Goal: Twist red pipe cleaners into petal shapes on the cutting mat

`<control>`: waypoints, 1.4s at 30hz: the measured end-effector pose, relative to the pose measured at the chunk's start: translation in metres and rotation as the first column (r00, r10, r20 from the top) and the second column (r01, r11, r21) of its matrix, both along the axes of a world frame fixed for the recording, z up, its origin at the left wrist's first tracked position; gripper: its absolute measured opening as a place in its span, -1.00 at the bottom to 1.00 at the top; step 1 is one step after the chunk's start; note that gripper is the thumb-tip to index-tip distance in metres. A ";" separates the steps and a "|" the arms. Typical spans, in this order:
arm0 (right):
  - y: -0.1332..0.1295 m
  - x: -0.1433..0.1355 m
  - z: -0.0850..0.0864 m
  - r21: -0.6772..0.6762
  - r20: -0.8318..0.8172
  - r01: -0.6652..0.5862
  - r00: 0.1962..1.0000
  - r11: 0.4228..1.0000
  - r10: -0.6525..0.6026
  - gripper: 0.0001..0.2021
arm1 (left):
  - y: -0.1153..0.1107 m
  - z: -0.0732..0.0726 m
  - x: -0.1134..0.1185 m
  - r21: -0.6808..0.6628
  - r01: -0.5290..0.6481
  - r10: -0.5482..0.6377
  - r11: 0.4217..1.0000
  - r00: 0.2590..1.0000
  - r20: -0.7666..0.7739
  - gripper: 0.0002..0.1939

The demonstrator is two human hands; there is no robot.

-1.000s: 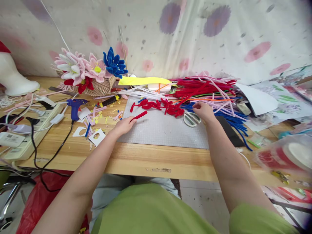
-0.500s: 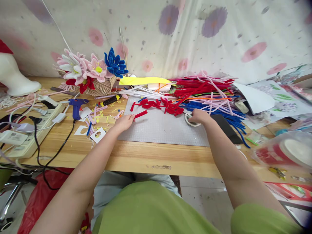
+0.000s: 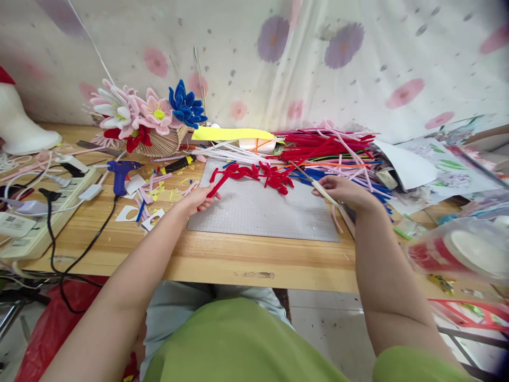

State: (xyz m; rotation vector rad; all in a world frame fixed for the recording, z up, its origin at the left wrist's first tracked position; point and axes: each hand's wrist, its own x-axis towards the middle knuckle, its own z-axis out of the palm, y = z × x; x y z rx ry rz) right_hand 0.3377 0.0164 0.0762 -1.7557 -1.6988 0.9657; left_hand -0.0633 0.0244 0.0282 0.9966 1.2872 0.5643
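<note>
At the left part of the grey cutting mat (image 3: pixel 254 217), my left hand (image 3: pixel 199 199) is closed on a red pipe cleaner (image 3: pixel 221 180). It slants up and away from the fingers, with a short end below them. My right hand (image 3: pixel 342 190) grips scissors (image 3: pixel 324 192) with white handles over the mat's right side. Their blades point up and left toward the red pieces; whether they are parted I cannot tell. Between the hands, several shaped red pipe cleaner pieces (image 3: pixel 276 178) lie along the mat's far part.
Red, pink and blue pipe cleaners (image 3: pixel 330 146) are heaped behind the mat. A blue glue gun (image 3: pixel 121 175) and a power strip (image 3: pixel 59 212) with cables lie left. Fuzzy flowers (image 3: pixel 137 114) stand at the back left. A bagged cup (image 3: pixel 457 246) is on the right.
My right hand has lifted the scissors off the mat and turned the blades up and left. The red pipe cleaner in my left hand now tilts more steeply. The view has shifted slightly.
</note>
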 end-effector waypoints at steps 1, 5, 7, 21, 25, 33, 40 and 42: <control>0.003 -0.015 -0.005 -0.020 -0.088 0.046 0.995 0.999 -0.048 -0.59 | 0.000 0.001 -0.001 -0.061 0.001 0.004 0.998 0.997 0.081 -0.51; 0.014 -0.079 -0.022 0.017 -0.357 0.078 0.932 0.997 -0.067 -0.53 | -0.001 0.002 -0.007 -0.210 0.007 0.046 0.978 0.968 0.247 -0.51; 0.018 -0.105 -0.028 -0.032 -0.484 -0.123 0.870 0.992 0.093 -0.54 | -0.001 0.002 -0.011 -0.219 -0.002 0.063 0.976 0.960 0.272 -0.53; 0.043 -0.191 -0.061 -0.366 -0.811 -0.860 0.482 0.355 0.332 -0.25 | -0.009 -0.002 -0.015 -0.003 -0.137 0.136 0.991 0.990 -0.026 -0.65; 0.042 -0.192 -0.063 -0.351 -0.835 -0.864 0.464 0.361 0.298 -0.22 | -0.011 -0.001 -0.014 0.000 -0.152 0.152 0.988 0.988 -0.010 -0.65; 0.047 -0.185 -0.074 -0.286 -0.886 -0.909 0.371 0.304 0.279 -0.23 | -0.011 -0.007 -0.010 -0.022 -0.172 0.173 0.985 0.983 0.059 -0.62; 0.043 -0.189 -0.066 -0.374 -0.854 -0.864 0.463 0.336 0.240 -0.24 | -0.008 -0.008 -0.009 0.011 -0.190 0.189 0.982 0.979 0.075 -0.61; 0.044 -0.189 -0.067 -0.380 -0.852 -0.861 0.468 0.339 0.234 -0.23 | -0.009 -0.009 -0.009 0.018 -0.176 0.175 0.984 0.983 0.058 -0.61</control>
